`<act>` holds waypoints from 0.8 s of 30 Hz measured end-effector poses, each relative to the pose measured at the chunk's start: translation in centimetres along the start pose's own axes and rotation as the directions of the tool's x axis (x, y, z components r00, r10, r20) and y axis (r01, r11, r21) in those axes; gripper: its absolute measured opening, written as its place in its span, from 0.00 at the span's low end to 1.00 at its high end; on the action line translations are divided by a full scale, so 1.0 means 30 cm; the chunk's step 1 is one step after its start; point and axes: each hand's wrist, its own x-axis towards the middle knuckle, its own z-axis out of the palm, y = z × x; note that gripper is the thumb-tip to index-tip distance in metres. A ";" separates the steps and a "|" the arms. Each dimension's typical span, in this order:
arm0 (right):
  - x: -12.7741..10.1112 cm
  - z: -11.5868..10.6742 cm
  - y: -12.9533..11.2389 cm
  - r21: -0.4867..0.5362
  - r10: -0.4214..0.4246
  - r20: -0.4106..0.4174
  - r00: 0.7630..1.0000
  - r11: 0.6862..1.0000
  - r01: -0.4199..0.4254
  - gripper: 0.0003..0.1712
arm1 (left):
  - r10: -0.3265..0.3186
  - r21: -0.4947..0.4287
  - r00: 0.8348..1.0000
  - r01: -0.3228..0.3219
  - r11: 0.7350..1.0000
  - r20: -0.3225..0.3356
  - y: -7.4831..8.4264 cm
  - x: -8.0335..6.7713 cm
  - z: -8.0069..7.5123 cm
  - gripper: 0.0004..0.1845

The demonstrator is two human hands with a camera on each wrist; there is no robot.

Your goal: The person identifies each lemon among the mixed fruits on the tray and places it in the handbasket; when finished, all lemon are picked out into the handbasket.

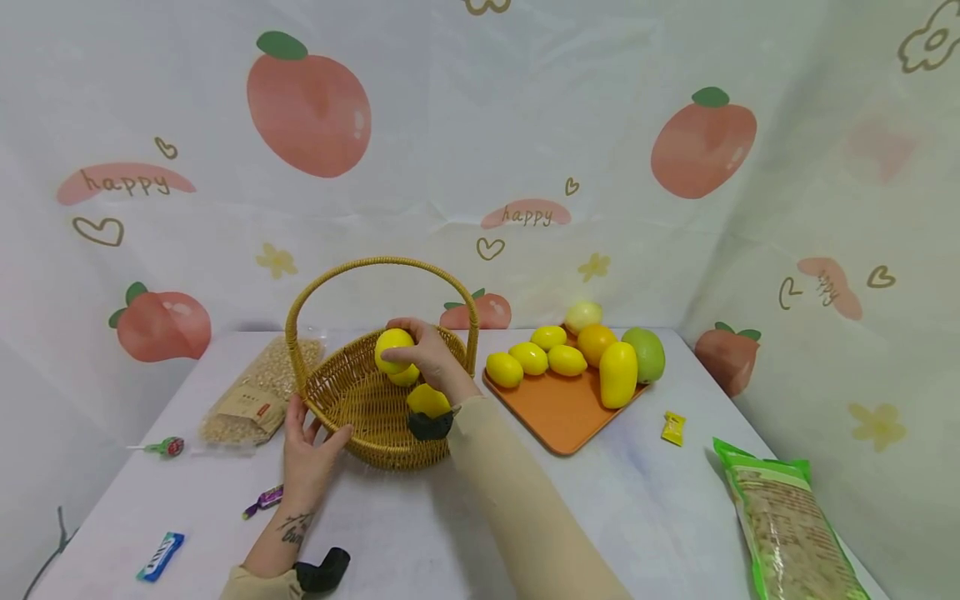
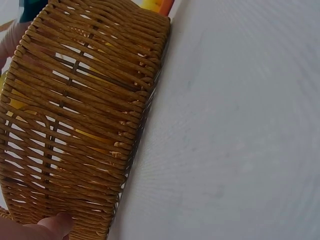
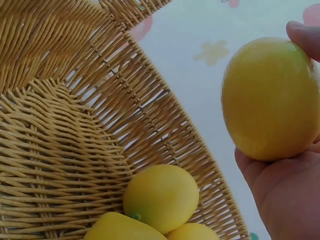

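Observation:
My right hand (image 1: 431,354) grips a yellow lemon (image 1: 393,351) above the far side of the wicker basket (image 1: 360,417). In the right wrist view the thumb and fingers hold this lemon (image 3: 272,100) past the basket's rim. Several yellow fruits lie inside, among them a lemon (image 3: 161,198) with a green tip and a larger yellow fruit (image 1: 427,402) partly hidden by the black wrist mount. My left hand (image 1: 311,454) holds the basket's near left side, below the handle's foot. Its thumb (image 2: 57,225) touches the outer weave in the left wrist view; the other fingers are hidden there.
An orange tray (image 1: 566,425) at right bears several lemons, an orange (image 1: 597,345), a mango (image 1: 618,375) and a green fruit (image 1: 645,354). Around lie a bag of kernels (image 1: 258,396), a lollipop (image 1: 167,447), wrapped candies (image 1: 161,557) and a green-edged bag (image 1: 787,525).

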 end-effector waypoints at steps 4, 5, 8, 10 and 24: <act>-0.023 -0.014 -0.007 0.034 -0.046 0.009 0.999 0.998 0.046 0.32 | -0.006 0.002 1.000 0.006 1.000 -0.003 -0.002 0.003 -0.002 0.53; -0.032 -0.021 -0.010 0.047 -0.060 0.008 0.998 0.997 0.060 0.32 | -0.008 0.003 1.000 0.008 1.000 -0.003 -0.002 0.004 -0.002 0.53; -0.071 -0.046 -0.016 0.091 -0.097 0.011 0.995 0.991 0.095 0.32 | -0.012 0.003 1.000 0.012 1.000 -0.004 -0.003 0.006 -0.003 0.53; -0.107 -0.068 -0.018 0.102 -0.118 0.010 0.993 0.988 0.117 0.32 | -0.014 0.006 1.000 0.014 1.000 -0.007 -0.003 0.006 -0.003 0.53; -0.430 -0.367 0.022 0.066 -0.242 -0.191 0.951 0.964 0.258 0.34 | 0.008 -0.009 1.000 -0.008 1.000 -0.016 -0.008 0.001 -0.001 0.52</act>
